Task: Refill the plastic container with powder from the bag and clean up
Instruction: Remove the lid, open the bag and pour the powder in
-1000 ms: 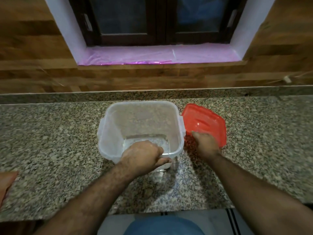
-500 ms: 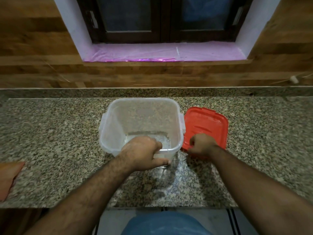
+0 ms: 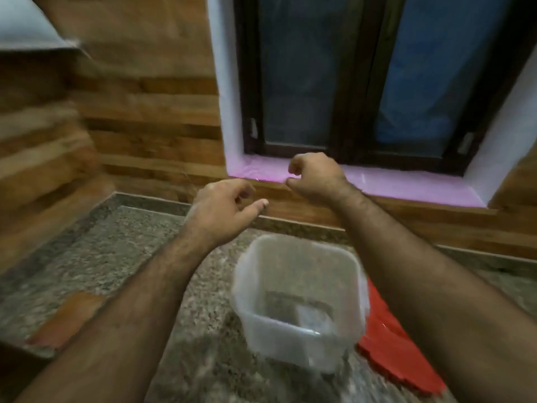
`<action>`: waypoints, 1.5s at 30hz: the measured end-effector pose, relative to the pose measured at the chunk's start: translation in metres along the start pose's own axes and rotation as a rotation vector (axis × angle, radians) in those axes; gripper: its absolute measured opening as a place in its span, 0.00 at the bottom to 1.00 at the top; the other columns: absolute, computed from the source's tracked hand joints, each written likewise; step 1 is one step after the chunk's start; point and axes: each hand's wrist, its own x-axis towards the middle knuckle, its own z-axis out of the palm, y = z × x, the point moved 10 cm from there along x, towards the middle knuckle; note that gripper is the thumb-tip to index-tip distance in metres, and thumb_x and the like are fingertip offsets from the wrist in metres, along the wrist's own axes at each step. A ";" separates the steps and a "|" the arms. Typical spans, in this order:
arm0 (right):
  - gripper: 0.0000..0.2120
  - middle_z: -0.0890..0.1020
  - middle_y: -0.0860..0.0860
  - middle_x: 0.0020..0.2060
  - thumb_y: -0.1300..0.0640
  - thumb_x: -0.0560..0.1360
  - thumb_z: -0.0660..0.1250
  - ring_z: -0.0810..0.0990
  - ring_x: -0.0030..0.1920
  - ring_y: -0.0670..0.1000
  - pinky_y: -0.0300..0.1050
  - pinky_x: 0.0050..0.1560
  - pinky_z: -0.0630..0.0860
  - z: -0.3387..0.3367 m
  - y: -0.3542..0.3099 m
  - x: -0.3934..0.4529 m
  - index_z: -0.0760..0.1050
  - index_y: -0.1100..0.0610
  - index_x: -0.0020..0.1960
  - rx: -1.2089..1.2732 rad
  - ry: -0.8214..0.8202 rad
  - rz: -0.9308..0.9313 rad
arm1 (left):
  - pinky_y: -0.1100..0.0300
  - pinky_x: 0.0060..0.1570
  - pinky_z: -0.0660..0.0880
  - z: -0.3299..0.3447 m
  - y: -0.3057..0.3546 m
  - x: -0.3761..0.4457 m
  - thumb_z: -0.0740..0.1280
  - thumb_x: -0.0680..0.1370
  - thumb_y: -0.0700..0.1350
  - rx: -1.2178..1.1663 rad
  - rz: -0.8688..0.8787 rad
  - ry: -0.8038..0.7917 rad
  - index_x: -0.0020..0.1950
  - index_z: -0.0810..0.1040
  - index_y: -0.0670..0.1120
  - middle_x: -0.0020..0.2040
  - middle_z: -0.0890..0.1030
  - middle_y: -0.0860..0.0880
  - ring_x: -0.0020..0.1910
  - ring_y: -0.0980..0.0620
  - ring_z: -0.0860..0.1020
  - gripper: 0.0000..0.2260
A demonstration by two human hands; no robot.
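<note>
The clear square plastic container (image 3: 296,301) stands open on the granite counter (image 3: 116,257), with only a thin trace of white powder at its bottom. Its red lid (image 3: 389,353) lies flat on the counter just to its right, partly hidden by my right forearm. Both hands are raised off the counter, beyond the container. My left hand (image 3: 223,207) hangs loosely curled with nothing in it. My right hand (image 3: 313,178) is curled in a loose fist in front of the window sill, also holding nothing. No bag is in view.
A wood-panelled wall rises behind the counter. A dark-framed window (image 3: 363,82) sits above a pink-covered sill (image 3: 406,184). An orange-brown thing (image 3: 69,318) lies at the counter's left edge. A grey shelf corner (image 3: 26,30) shows top left.
Both hands let go of the container and the lid and rose toward the window. The view swung up and to the left, so the container now sits lower right.
</note>
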 end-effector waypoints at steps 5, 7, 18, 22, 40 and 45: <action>0.21 0.87 0.48 0.54 0.38 0.73 0.71 0.85 0.56 0.57 0.53 0.54 0.84 -0.026 -0.168 0.069 0.82 0.47 0.61 -0.051 0.075 -0.284 | 0.52 0.57 0.83 -0.150 -0.086 0.046 0.72 0.77 0.66 0.094 -0.143 0.204 0.63 0.86 0.52 0.57 0.88 0.53 0.54 0.51 0.85 0.22; 0.21 0.86 0.48 0.54 0.37 0.74 0.70 0.85 0.56 0.56 0.53 0.54 0.83 -0.030 -0.234 0.098 0.81 0.46 0.62 -0.075 0.099 -0.364 | 0.51 0.56 0.84 -0.209 -0.126 0.063 0.72 0.77 0.65 0.135 -0.190 0.263 0.63 0.85 0.53 0.56 0.87 0.53 0.54 0.52 0.84 0.21; 0.11 0.86 0.46 0.50 0.47 0.79 0.72 0.85 0.51 0.49 0.47 0.51 0.82 -0.022 -0.550 0.310 0.85 0.50 0.58 0.346 0.153 -0.581 | 0.48 0.61 0.83 -0.457 -0.366 0.131 0.75 0.79 0.60 0.216 -0.304 0.633 0.69 0.82 0.49 0.65 0.86 0.49 0.61 0.47 0.83 0.23; 0.17 0.86 0.51 0.62 0.50 0.83 0.67 0.84 0.59 0.55 0.49 0.58 0.81 -0.020 -0.632 0.386 0.80 0.51 0.70 0.315 0.232 -0.576 | 0.49 0.65 0.79 -0.511 -0.455 0.150 0.77 0.78 0.56 0.149 -0.406 0.812 0.71 0.79 0.47 0.68 0.80 0.47 0.65 0.45 0.80 0.25; 0.12 0.85 0.57 0.49 0.55 0.87 0.61 0.81 0.52 0.58 0.51 0.52 0.77 -0.032 -0.727 0.515 0.81 0.61 0.55 0.613 0.359 -0.637 | 0.63 0.28 0.58 -0.574 -0.525 0.236 0.66 0.87 0.48 0.146 -0.370 0.918 0.33 0.68 0.49 0.32 0.70 0.53 0.32 0.57 0.68 0.22; 0.12 0.85 0.52 0.48 0.54 0.85 0.63 0.80 0.49 0.52 0.45 0.51 0.74 -0.054 -0.687 0.491 0.83 0.58 0.56 0.876 0.428 -0.523 | 0.65 0.29 0.61 -0.566 -0.470 0.233 0.66 0.87 0.50 0.019 -0.211 1.018 0.37 0.73 0.50 0.34 0.76 0.53 0.34 0.56 0.73 0.19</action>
